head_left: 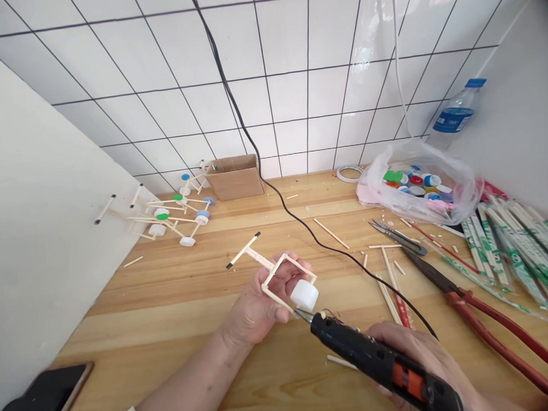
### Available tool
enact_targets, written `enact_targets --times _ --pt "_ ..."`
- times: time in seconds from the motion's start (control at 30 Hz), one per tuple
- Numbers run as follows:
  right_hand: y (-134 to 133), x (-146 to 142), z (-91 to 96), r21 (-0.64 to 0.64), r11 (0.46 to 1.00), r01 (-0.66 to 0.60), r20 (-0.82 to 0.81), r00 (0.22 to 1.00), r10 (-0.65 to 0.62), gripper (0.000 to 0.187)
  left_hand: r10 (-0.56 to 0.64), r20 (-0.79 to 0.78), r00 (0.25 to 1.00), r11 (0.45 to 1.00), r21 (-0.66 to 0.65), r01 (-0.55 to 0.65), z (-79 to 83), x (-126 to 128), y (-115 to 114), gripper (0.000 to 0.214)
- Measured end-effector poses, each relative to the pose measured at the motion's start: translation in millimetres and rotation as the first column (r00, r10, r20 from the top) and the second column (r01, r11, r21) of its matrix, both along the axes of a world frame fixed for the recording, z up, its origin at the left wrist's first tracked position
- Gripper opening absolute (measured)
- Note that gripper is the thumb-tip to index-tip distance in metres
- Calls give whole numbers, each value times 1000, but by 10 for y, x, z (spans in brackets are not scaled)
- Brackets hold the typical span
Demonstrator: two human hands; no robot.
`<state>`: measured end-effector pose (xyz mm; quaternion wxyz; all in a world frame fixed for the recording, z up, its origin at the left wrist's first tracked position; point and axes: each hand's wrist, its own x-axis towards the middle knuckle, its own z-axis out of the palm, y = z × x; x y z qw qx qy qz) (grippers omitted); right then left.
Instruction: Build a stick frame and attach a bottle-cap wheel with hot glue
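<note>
My left hand (259, 305) is closed around a small frame of thin wooden sticks (276, 271) with a T-shaped handle sticking out to the upper left. A white bottle cap (304, 295) sits at the frame's lower right corner. My right hand (423, 356) grips a black glue gun with an orange trigger (378, 361). Its metal nozzle touches the frame just below the white cap. A black cord (273, 193) runs from the gun across the table and up the tiled wall.
Finished stick-and-cap models (170, 215) lie at the left beside a cardboard box (235, 177). A plastic bag of coloured caps (417, 185), scissors (398, 236), red-handled pliers (484, 312), wrapped chopsticks (513, 239), a water bottle (455, 115) and a tape roll (349, 173) fill the right. A phone (42, 399) lies at lower left.
</note>
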<state>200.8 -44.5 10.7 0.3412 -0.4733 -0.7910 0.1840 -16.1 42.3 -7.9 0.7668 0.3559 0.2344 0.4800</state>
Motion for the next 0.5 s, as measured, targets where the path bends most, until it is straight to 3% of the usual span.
enact_targets --times 0.5 --pt "-31 20 -40 -15 999 47 -3 999 -47 19 -52 19 998 999 6 52 -47 -11 17 64"
